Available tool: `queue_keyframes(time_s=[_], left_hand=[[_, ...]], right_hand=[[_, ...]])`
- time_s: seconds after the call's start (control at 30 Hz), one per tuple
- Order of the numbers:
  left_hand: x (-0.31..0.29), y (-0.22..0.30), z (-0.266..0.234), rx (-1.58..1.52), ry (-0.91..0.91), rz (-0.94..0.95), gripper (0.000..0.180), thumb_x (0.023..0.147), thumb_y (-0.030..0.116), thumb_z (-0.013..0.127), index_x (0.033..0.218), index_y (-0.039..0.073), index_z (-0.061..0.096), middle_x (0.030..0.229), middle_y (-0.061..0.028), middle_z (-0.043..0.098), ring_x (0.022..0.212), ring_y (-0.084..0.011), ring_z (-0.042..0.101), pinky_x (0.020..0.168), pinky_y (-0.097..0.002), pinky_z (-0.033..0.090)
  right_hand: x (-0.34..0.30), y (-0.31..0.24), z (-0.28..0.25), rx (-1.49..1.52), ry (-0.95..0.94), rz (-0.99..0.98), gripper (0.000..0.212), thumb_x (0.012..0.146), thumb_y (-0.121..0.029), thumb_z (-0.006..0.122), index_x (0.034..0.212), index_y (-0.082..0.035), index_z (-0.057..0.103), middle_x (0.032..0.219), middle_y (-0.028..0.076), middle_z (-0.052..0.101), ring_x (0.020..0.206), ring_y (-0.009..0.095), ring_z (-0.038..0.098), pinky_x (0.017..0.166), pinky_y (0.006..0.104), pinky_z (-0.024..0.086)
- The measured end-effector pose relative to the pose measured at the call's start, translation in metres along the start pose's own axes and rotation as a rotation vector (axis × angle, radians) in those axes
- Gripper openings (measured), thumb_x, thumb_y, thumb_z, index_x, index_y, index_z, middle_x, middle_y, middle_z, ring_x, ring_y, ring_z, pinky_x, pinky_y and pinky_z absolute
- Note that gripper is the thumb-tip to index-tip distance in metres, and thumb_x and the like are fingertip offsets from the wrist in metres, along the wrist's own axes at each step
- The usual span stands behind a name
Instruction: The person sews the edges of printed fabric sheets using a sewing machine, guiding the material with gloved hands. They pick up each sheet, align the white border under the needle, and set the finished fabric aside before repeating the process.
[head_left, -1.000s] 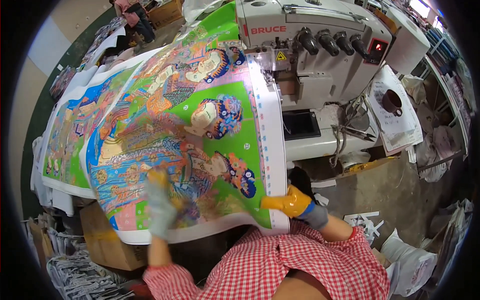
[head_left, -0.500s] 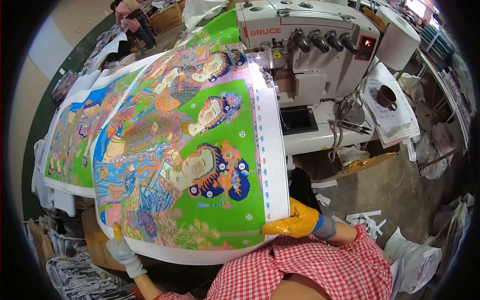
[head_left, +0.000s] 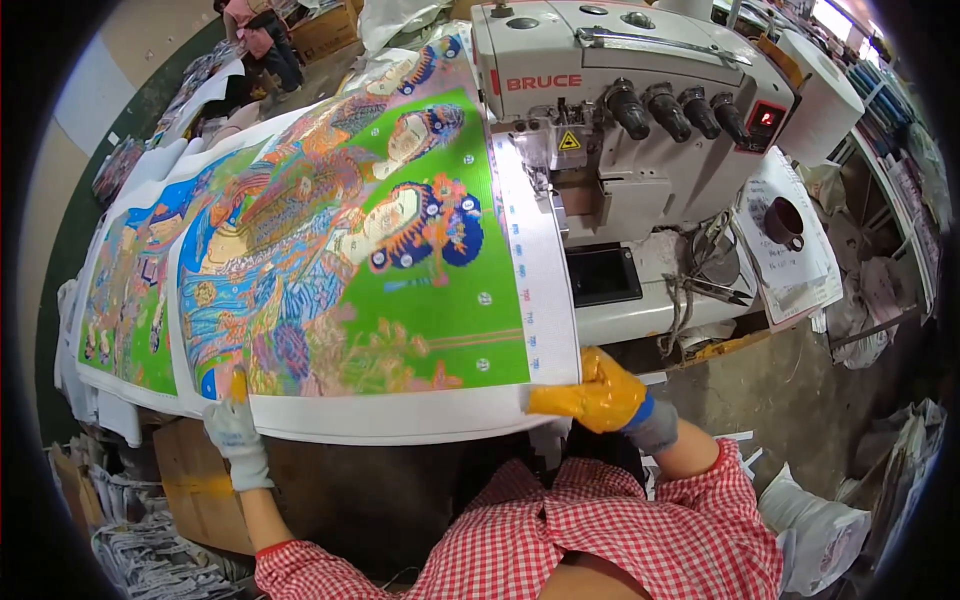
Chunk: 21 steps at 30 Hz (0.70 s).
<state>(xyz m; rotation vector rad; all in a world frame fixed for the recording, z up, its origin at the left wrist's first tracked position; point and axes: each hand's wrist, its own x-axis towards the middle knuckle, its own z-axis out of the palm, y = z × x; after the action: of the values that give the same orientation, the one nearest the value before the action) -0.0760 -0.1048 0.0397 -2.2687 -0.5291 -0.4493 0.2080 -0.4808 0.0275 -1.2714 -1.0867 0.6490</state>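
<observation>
A large printed canvas [head_left: 450, 330], green with colourful robed figures and a white border, lies spread beside a white overlock sewing machine [head_left: 545, 110]. Its right-hand white border runs along the machine's needle area; the needle itself is too small to make out. My left hand [head_left: 236, 432], in a pale glove with yellow on a finger, grips the canvas's near edge at the left corner. At the near right corner, my right hand [head_left: 592, 392] pinches the white border, wearing a yellow coated glove with the thumb on top.
Another printed piece [head_left: 130, 290] lies on the left. Right of the machine are a thread cone [head_left: 815, 95], scissors [head_left: 715, 288], and a brown cup [head_left: 783, 222] on papers. A cardboard box [head_left: 200, 480] stands below left. A person [head_left: 262, 40] is at the far left.
The canvas has slid away from me along the machine, its far part passing farther back. Both hands have moved forward with it, still holding its near edge.
</observation>
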Motion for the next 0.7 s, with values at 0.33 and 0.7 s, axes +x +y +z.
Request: queue_keyframes(time_s=[0.33,0.7], left_hand=[[0.102,0.016,0.064,-0.076,-0.082,0.067,0.012,0.072,0.009,0.047,0.081,0.007,0.056,0.083,-0.0122,0.056,0.069,-0.0269,0.050,0.061,-0.0374,0.038],[0.121,0.046,-0.026,0.125,-0.788,0.338,0.030,0.075,0.006,0.045,0.104,0.009,0.052,0.088,-0.0069,0.057,0.082,-0.0243,0.054,0.076,-0.0367,0.040]], right_hand=[[0.025,0.021,-0.029,-0.045,0.025,0.100,0.029,0.074,-0.005,0.057,0.103,-0.007,0.057,0.102,0.006,0.059,0.084,0.016,0.056,0.071,0.0253,0.040],[-0.043,0.016,-0.025,-0.537,-0.115,-0.210,0.026,0.075,-0.006,0.056,0.100,-0.005,0.059,0.096,0.009,0.061,0.087,0.017,0.058,0.077,0.0237,0.044]])
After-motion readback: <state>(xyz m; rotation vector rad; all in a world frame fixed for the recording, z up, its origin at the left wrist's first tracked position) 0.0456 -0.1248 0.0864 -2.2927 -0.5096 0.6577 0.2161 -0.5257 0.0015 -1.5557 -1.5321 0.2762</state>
